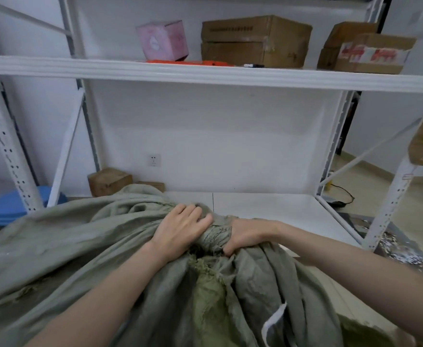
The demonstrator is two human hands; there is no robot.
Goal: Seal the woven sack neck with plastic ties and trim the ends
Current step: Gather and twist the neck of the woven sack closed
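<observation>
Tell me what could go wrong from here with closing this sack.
1. No tie shows on the neck yet, and both hands are on it. Freeing one to fetch a tie could let the bunch spring open.
2. Only the right hand grips round the neck. The left hand lies on top, so the gather may slip.
3. The frayed edge by the neck could leave loose strands outside the tie.
</observation>
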